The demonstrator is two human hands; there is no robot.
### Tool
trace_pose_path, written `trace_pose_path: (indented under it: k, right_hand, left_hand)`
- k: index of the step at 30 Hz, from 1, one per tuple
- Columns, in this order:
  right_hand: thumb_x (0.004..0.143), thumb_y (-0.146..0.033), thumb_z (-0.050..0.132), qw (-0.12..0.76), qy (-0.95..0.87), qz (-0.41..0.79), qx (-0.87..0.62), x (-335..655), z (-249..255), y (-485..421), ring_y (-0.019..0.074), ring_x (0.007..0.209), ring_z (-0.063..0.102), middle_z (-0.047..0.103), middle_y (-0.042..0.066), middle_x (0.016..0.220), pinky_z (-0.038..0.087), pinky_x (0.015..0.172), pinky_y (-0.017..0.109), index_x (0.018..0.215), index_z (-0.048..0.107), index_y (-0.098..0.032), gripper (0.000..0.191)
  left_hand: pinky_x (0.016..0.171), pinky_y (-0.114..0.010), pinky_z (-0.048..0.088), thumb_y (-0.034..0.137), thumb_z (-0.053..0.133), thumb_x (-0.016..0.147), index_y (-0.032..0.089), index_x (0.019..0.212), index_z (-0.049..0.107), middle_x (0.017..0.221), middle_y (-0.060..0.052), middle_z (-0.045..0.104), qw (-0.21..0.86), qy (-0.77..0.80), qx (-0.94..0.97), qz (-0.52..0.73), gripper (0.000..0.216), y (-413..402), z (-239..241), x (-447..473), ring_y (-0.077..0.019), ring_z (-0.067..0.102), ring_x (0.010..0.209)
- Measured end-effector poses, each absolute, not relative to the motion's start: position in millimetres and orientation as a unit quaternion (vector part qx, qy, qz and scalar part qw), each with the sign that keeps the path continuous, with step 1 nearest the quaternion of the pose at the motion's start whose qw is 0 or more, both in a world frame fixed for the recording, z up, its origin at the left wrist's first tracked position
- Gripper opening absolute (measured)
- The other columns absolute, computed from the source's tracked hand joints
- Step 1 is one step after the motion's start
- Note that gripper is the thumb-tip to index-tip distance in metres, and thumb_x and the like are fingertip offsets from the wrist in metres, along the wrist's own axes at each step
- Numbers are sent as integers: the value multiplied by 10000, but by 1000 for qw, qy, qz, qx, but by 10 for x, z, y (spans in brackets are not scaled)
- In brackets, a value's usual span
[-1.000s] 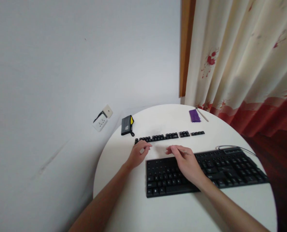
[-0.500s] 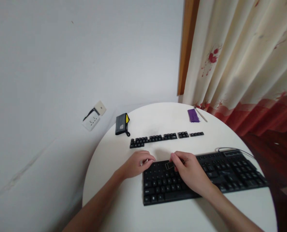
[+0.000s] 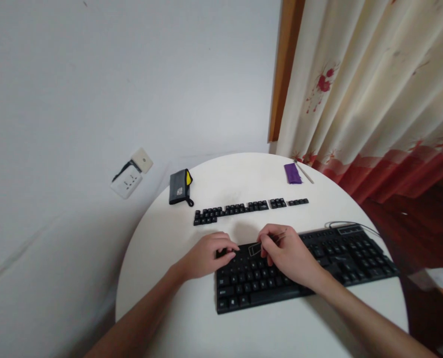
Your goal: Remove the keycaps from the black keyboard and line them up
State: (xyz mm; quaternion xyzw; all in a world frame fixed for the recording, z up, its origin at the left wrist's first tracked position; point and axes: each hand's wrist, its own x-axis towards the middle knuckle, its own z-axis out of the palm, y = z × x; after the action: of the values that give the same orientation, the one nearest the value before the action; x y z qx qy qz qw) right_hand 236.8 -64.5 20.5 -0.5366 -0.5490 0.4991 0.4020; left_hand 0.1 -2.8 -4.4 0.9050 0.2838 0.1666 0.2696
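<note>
A black keyboard [image 3: 339, 259] lies on the round white table [image 3: 191, 318], its upper left part stripped of keycaps. My right hand [image 3: 286, 253] is closed around a wire keycap puller [image 3: 255, 249], whose rectangular wire loop points left over the bare upper rows. At the keyboard's upper left corner rests my left hand [image 3: 208, 254], thumb and forefinger curved with a small gap between them; nothing shows in it. Behind the keyboard, loose black keycaps [image 3: 240, 209] are lined up in rows.
A dark grey pouch [image 3: 178, 187] with a yellow inside sits at the table's back left. Toward the back right lie a purple cloth [image 3: 292, 173] and a thin stick [image 3: 305, 173]. The keyboard's cable [image 3: 350, 223] curves off its back edge. Wall and curtain [image 3: 356, 99] stand behind.
The whole view has shifted slightly, so table and things sit a little further left and up. Between my left thumb and forefinger the gap looks wider. The puller remains in my right hand.
</note>
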Motion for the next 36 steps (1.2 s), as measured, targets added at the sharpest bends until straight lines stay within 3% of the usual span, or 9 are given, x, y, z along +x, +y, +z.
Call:
trace_pose_path:
  k: [18, 24, 30, 33, 36]
  right_hand:
    - [889, -216, 447, 338, -600, 454, -566, 2351, -63, -757, 111, 427, 562, 586, -25, 544, 369, 426, 195, 716, 566, -187, 212]
    - [878, -146, 462, 323, -673, 316, -586, 2227, -17, -799, 128, 536, 568, 638, 14, 611, 360, 532, 224, 700, 587, -184, 220]
    - [876, -150, 475, 225, -726, 227, -609, 2083, 27, -863, 208, 655, 632, 703, 92, 743, 362, 621, 285, 818, 612, -174, 150]
    - [883, -179, 474, 190, -742, 212, -607, 2076, 48, -857, 226, 676, 637, 709, 116, 781, 357, 625, 294, 879, 617, -167, 144]
    - [853, -143, 470, 227, -730, 252, -594, 2149, 33, -816, 195, 668, 615, 683, 68, 729, 371, 636, 278, 801, 597, -190, 145]
  left_hand:
    - [788, -304, 462, 241, 532, 950, 201, 1028, 697, 873, -42, 678, 268, 271, 905, 186, 187, -199, -148, 258, -171, 600, 837]
    - [814, -319, 458, 222, 562, 918, 199, 967, 683, 870, -32, 666, 257, 262, 915, 168, 133, -206, -112, 279, -177, 603, 845]
    - [820, -331, 456, 188, 614, 844, 200, 919, 682, 875, -32, 651, 249, 267, 917, 163, 102, -248, -87, 327, -191, 601, 863]
    - [820, -342, 449, 176, 692, 751, 189, 847, 669, 865, -29, 637, 233, 285, 916, 158, 100, -293, -120, 368, -201, 590, 853]
    - [838, -352, 441, 215, 726, 755, 186, 825, 654, 858, -26, 635, 229, 297, 914, 153, 105, -315, -142, 399, -206, 587, 857]
